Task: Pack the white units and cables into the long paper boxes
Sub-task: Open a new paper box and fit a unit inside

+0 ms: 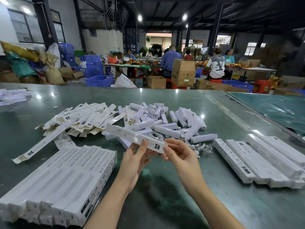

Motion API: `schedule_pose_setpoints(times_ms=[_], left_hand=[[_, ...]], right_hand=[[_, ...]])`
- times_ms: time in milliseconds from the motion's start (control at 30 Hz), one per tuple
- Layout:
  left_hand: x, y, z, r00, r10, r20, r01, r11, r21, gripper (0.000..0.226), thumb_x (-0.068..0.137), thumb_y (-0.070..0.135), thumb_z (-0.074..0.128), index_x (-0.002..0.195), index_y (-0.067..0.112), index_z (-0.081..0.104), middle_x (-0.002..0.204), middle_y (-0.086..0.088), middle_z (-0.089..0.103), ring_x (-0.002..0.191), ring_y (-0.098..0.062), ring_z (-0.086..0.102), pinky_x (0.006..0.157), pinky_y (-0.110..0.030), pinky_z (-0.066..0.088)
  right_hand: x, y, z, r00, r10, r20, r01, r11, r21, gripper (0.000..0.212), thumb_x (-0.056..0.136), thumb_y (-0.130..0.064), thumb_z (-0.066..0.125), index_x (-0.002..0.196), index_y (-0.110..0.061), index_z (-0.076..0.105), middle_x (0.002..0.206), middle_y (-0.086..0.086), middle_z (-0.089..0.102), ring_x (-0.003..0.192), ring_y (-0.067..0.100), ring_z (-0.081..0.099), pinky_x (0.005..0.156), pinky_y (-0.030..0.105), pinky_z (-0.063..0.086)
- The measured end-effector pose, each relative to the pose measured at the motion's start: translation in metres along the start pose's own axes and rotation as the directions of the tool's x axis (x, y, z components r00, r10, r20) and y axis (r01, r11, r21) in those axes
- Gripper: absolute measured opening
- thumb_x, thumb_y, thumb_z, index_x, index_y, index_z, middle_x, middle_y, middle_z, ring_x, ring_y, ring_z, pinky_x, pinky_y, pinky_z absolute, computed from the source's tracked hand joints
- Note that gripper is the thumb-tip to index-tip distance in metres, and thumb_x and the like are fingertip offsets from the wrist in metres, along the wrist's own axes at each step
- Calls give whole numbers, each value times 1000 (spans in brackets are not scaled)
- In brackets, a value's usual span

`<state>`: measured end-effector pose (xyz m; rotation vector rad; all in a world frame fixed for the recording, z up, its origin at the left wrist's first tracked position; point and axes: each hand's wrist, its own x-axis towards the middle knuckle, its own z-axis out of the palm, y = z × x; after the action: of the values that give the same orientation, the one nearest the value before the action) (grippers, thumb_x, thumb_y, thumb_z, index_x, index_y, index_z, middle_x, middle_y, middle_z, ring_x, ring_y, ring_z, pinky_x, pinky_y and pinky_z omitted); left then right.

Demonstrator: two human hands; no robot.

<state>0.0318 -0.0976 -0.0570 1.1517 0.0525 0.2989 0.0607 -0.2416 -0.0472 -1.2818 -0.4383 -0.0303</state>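
Both forearms enter from the bottom edge, so the elbows are cut off. The left hand (135, 160) is raised above the table (165, 204), palm turned inward, and pinches the near end of a long box (137, 137) between thumb and fingers. The right hand (179, 153) meets the same end from the other side; its fingers are curled around the end, but I cannot tell if the flap there is shut, because the fingers hide it. The box is held in the air and slants away to the upper left.

At the near left lies a tight row of packed boxes (66, 180); its lower corner is cut by the picture edge and the small print on them is hard to read. At the near right lies a second row (264, 161), also partly cut off at the edge.

Behind the hands, cables (200, 147) lie tangled on the table, partly hidden by the right hand. Further back is a heap of white units (166, 119), and to its left a heap of flat boxes (82, 118), one (42, 144) lying apart toward the near left.

Beyond the table, people sit at other tables among cartons (183, 72) and blue crates (99, 80); details there are too small to tell.
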Motion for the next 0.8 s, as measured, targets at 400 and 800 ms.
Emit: schedule_pose_setpoints(times_ms=[400, 800], left_hand=[[-1, -3, -2, 999, -6, 46, 4, 1000, 31, 29, 82, 36, 59, 105, 21, 65, 96, -2, 76, 84, -13, 72, 72, -25, 49], [0, -4, -3, 999, -27, 34, 27, 1000, 11, 33, 80, 35, 60, 108, 19, 63, 95, -1, 76, 81, -11, 72, 74, -30, 46]], right_hand=[[4, -4, -7, 988, 135, 70, -135, 991, 2, 26, 82, -1, 70, 108, -7, 70, 85, 7, 72, 67, 9, 60, 70, 19, 52], [5, -3, -6, 992, 98, 75, -98, 995, -7, 20, 80, 4, 71, 95, -9, 73, 77, 5, 71, 63, 7, 58, 63, 17, 49]])
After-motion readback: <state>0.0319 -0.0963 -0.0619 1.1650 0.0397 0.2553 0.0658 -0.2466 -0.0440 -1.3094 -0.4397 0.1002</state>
